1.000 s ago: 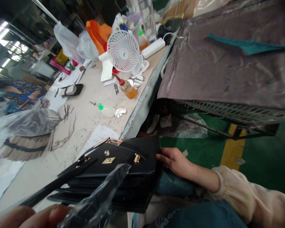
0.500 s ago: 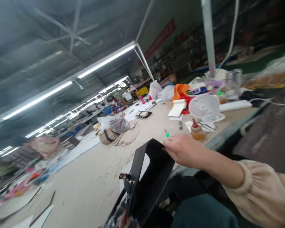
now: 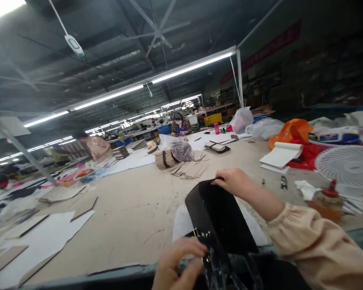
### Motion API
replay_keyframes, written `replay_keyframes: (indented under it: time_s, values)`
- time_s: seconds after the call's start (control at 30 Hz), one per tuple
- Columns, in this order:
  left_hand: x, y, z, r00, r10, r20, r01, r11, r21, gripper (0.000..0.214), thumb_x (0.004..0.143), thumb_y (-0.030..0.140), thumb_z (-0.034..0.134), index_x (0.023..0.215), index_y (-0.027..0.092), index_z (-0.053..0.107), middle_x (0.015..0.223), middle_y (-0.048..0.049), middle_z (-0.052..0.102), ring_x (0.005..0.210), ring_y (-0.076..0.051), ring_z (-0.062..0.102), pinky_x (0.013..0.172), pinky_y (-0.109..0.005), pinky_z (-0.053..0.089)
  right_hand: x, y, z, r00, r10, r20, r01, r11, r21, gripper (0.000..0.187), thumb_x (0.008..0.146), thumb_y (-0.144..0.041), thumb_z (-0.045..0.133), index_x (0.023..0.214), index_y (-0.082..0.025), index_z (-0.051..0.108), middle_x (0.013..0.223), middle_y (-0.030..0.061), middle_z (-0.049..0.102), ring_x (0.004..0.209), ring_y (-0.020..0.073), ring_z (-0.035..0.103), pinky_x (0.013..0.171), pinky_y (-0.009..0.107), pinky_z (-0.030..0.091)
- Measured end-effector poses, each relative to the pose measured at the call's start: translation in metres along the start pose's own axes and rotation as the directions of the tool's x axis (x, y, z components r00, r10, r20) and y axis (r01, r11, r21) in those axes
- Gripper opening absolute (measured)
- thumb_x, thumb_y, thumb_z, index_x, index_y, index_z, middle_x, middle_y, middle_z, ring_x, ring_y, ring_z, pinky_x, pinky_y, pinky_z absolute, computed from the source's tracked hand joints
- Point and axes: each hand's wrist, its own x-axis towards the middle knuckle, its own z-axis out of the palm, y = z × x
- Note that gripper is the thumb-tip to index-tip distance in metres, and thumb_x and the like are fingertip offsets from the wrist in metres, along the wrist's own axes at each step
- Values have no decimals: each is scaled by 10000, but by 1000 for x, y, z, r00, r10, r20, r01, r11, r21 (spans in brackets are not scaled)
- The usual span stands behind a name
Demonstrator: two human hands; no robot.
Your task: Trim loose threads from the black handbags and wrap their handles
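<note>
A black bag [image 3: 230,217] with metal fittings on its side stands tilted at the near table edge. My right hand [image 3: 234,181] pinches its upper rim, thumb and fingers closed on the black edge. Low in the view, my left hand [image 3: 180,262] curves beside the metal fittings [image 3: 201,233]; thumb and forefinger are apart, the fingertips right at the bag's side. Whether they touch it I cannot tell. Clear plastic wrap [image 3: 220,270] covers part of the lower bag. White paper [image 3: 181,223] lies beneath it.
Right of my arm stand a red-capped glue bottle [image 3: 328,201], a white fan [image 3: 347,165] and a notepad [image 3: 281,155]. A strapped bundle of brown pieces [image 3: 165,160] lies ahead. Brown panels [image 3: 84,207] rest at left. A co-worker [image 3: 181,125] sits farther back.
The view has swung right and become less tilted. My left hand has come into view beside the fittings. My right hand still grips the bag's rim.
</note>
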Motion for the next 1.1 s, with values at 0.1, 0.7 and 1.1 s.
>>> replay_keyframes:
  time_s: [0.1,0.7,1.1]
  values:
    - [59,-5,-6,950,211,-229,-174,970,170,309,783,271,583,1087,227,546,1228,-66,524,1167,-216,464,1036,-390,351,-3,-5,16,992,127,-18,-122,979,166,205,779,-402,575,795,-215,658,710,8,674,662,150,592,569,238,371]
    - [200,-45,-22,996,-73,-59,92,882,463,223,670,148,592,884,202,621,821,14,671,762,-138,606,689,-238,460,-12,-15,46,972,234,-6,-191,806,560,381,765,-283,557,1145,-279,590,923,4,702,701,158,653,668,266,484]
    - [237,-65,-3,993,-120,-21,108,790,604,129,705,268,614,781,190,683,688,12,650,683,-135,570,598,-220,413,-8,3,65,977,215,-5,-185,850,493,364,749,-258,523,1103,-247,605,892,16,709,734,186,655,662,271,475]
